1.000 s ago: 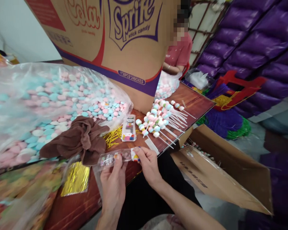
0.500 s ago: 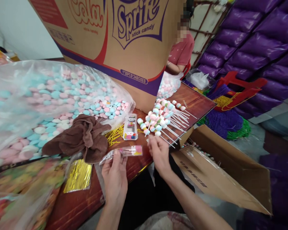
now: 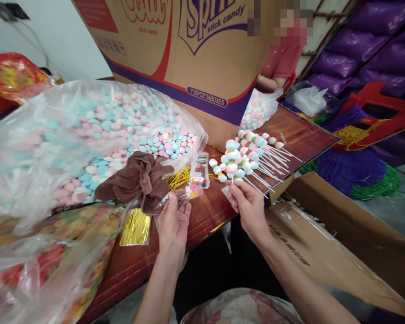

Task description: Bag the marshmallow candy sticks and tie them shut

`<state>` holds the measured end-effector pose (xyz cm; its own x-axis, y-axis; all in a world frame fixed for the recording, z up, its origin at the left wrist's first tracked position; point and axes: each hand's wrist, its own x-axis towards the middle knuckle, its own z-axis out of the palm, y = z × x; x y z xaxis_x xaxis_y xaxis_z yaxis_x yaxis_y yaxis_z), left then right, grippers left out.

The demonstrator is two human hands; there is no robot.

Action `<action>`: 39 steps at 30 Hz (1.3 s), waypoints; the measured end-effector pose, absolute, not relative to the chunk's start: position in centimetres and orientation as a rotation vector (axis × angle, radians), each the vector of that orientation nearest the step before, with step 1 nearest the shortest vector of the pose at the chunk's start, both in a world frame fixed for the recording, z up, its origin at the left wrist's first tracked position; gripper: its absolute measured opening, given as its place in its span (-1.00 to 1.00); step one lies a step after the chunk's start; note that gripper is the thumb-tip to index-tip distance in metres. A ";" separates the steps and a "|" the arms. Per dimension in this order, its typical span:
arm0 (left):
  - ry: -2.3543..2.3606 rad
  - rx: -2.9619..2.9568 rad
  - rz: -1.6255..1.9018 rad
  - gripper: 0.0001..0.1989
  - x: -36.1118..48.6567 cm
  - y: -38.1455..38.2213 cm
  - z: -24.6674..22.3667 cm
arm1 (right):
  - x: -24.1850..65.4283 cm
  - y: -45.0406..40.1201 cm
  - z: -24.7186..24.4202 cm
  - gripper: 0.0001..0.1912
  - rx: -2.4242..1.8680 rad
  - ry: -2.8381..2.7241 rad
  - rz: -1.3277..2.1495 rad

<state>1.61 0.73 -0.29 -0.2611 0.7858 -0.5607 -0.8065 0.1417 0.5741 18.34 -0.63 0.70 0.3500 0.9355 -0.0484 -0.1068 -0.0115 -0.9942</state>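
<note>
My left hand (image 3: 173, 220) pinches a small clear plastic bag (image 3: 195, 190) with a pink and yellow print between thumb and fingers. At the front of a pile of marshmallow skewers (image 3: 256, 146), my right hand (image 3: 251, 207) has its fingers closed around the white stick of a marshmallow skewer (image 3: 232, 168). A small pale flap shows beside those fingers; I cannot make out what it is. Between the hands, printed bags (image 3: 200, 168) lie stacked on the table, next to loose gold twist ties (image 3: 178, 179) and a brown cloth (image 3: 138, 182).
A big clear sack of pink, blue and white marshmallows (image 3: 104, 121) covers the table's left. Behind stands a tall carton (image 3: 162, 63). A packet of gold ties (image 3: 135, 227) lies at the front. An open box (image 3: 324, 243) is at right. Another person (image 3: 276, 67) sits behind the carton.
The view has swung left, so things sit further right. My right fingers have closed on a skewer's stick. The bag in my left hand has turned, its printed end tilting up.
</note>
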 end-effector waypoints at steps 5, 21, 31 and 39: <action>1.051 -0.035 1.513 -0.86 1.1 1.7 -0.2 | 19.3 -5.4 0.0 -0.80 -1.360 -1.270 0.800; 1.047 0.417 1.540 -0.64 0.9 1.9 -0.5 | 24.0 -6.6 1.9 -0.66 -1.515 -2.176 0.489; 1.160 0.494 1.632 -0.63 2.7 0.9 -0.8 | 21.5 -6.5 0.9 -0.75 -1.447 -2.064 0.430; 1.103 0.425 1.709 -0.67 3.0 0.9 -1.0 | 20.9 -6.6 1.1 -0.74 -1.465 -2.012 0.516</action>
